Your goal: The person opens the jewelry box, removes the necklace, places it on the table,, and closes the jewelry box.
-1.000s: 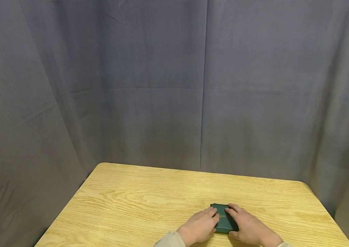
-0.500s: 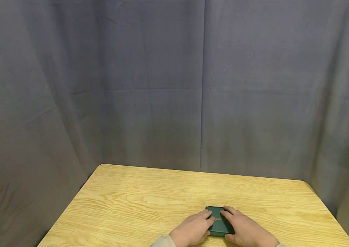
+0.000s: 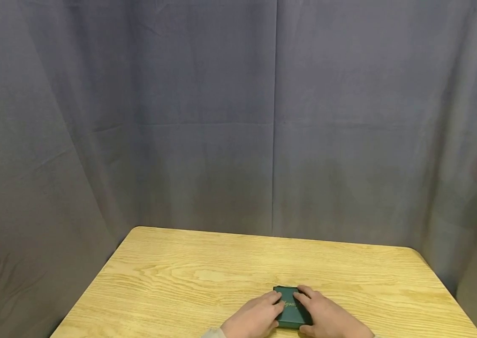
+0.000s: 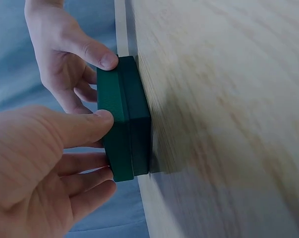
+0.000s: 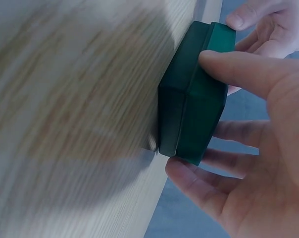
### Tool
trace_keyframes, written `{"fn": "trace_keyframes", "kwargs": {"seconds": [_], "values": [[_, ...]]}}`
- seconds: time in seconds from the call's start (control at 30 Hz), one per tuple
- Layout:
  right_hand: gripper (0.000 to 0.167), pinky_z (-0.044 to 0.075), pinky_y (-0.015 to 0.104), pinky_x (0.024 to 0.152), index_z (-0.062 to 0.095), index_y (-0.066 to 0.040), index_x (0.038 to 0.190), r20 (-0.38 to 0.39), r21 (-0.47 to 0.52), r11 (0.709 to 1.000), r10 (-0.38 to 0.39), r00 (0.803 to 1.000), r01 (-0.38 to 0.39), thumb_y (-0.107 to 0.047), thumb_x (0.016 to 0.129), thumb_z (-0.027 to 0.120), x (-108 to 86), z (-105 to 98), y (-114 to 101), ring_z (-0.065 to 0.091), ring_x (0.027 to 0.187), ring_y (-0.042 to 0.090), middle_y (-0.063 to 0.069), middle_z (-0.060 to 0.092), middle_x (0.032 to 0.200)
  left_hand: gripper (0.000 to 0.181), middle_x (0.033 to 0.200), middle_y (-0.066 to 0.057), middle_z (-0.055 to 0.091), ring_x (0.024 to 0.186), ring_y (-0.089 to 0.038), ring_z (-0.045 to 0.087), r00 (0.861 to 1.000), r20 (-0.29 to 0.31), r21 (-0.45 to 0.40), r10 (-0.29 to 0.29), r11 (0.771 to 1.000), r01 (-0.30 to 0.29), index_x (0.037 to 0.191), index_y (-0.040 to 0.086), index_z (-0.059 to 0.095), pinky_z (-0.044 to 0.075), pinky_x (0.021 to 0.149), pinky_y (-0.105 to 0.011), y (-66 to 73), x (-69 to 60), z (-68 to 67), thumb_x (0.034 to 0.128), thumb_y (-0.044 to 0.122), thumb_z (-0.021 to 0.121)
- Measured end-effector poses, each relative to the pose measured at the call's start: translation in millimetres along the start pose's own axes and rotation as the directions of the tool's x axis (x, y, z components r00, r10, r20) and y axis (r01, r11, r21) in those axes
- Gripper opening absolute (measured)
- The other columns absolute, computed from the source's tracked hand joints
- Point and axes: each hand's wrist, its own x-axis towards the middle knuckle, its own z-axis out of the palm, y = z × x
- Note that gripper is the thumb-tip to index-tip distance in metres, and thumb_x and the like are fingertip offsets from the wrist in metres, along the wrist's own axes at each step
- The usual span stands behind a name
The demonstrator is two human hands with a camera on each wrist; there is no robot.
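A small dark green lidded box (image 3: 290,315) with gold script lettering on top lies on the wooden table near the person. My left hand (image 3: 253,317) grips its left side, fingertips over the top edge. From the right side my right hand (image 3: 327,315) holds it, with thumb at the near edge and fingers toward the far corner. In the left wrist view, the left thumb lies on the front of the box's lid (image 4: 112,104). A seam between the lid and the base (image 5: 172,121) shows in the right wrist view; the lid sits closed.
The light wood-grain table (image 3: 204,263) has rounded far corners. Grey curtains (image 3: 204,141) hang behind it and along both sides. Light-coloured sleeve cuffs (image 3: 214,333) show at the bottom of the head view.
Both hands and the green box have shifted left and slightly nearer in the head view, while the head camera also moved a little. The grip looks the same.
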Motion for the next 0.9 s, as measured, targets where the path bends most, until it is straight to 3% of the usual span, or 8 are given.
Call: {"fn": "trace_keyframes", "kwargs": {"seconds": [0.2,0.37,0.67,0.9], "values": [[0.074,0.045,0.046,0.089,0.047,-0.003,0.136,0.028,0.03,0.999,0.013,1.0,-0.014,-0.047,0.081,0.071,3.0,0.9,-6.1,0.043,0.123,0.038,0.017,0.036,0.143,0.042,0.135,-0.006,0.049,0.124,-0.014,0.046,1.0,-0.02,-0.004,0.021,1.0,-0.021,0.13,0.012,0.056,0.044,0.091,-0.022,-3.4,-9.9,2.7,0.0922,0.031,0.062],[0.075,0.045,0.044,0.088,0.047,-0.004,0.136,0.044,0.043,0.999,0.02,0.999,-0.022,-0.048,0.081,0.071,6.1,3.1,-8.9,0.043,0.123,0.037,0.016,0.037,0.142,0.043,0.137,-0.006,0.048,0.127,-0.014,0.043,1.0,-0.001,-0.037,-0.009,0.999,0.009,0.13,0.011,0.056,0.044,0.09,-0.022,-2.7,-15.6,2.7,0.0917,0.029,0.063],[0.074,0.047,0.045,0.086,0.048,0.0,0.134,0.031,0.012,0.997,-0.078,0.996,0.077,-0.05,0.083,0.068,10.6,9.4,-8.9,0.046,0.12,0.038,0.02,0.039,0.138,0.04,0.135,-0.006,0.049,0.126,-0.015,0.044,1.0,0.027,-0.022,-0.012,1.0,0.012,0.127,0.01,0.058,0.042,0.092,-0.021,-3.3,-24.4,2.2,0.0919,0.029,0.062],[0.074,0.047,0.041,0.088,0.048,-0.003,0.135,0.033,-0.015,0.998,-0.059,0.998,0.06,-0.049,0.082,0.069,10.4,6.7,-21.9,0.047,0.119,0.035,0.016,0.04,0.139,0.042,0.136,-0.005,0.049,0.127,-0.015,0.044,1.0,0.021,-0.015,-0.014,1.0,0.015,0.128,0.01,0.059,0.042,0.094,-0.021,-5.4,-31.1,1.1,0.0912,0.03,0.062]]}}
